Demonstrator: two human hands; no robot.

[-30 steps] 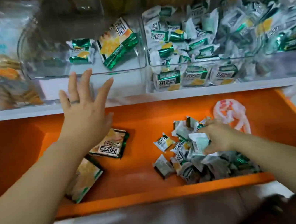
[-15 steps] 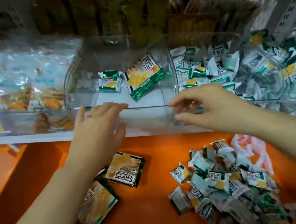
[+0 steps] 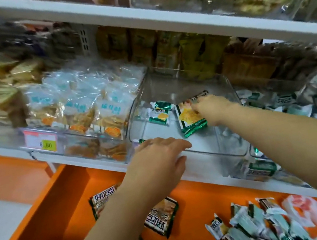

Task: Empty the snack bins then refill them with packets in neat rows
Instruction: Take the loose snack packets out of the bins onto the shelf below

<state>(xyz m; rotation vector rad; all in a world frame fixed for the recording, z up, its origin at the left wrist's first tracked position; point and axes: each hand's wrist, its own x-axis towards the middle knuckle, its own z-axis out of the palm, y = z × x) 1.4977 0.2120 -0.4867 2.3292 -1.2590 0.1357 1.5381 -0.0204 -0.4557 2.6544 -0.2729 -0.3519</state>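
Left grip [image 3: 159,159]: open. The fingers lie nearly straight across the front rim of the clear bin [image 3: 221,152], near its left corner, with the thumb against the front wall. It holds nothing.

Right grip [image 3: 213,109]: reached over the rim and into the bin. The fingers are curled on the upper edge of the large green-and-yellow packet [image 3: 190,122] and pinch it. The packet lies on the bin floor, tilted, near the middle.

Bin contents: besides the large packet, two small green packets [image 3: 159,112] lie just to its left, one above the other and touching.

Bin location: on the white shelf [image 3: 203,172], between a bin of clear-wrapped biscuits [image 3: 81,113] on my left and a bin of small packets [image 3: 287,99] on my right.

Below the shelf: the orange drawer [image 3: 68,213] carries a dark large packet [image 3: 162,216] beside my left forearm, a second one [image 3: 101,201] partly hidden under that forearm, and a loose pile of small packets [image 3: 251,227] to the right.
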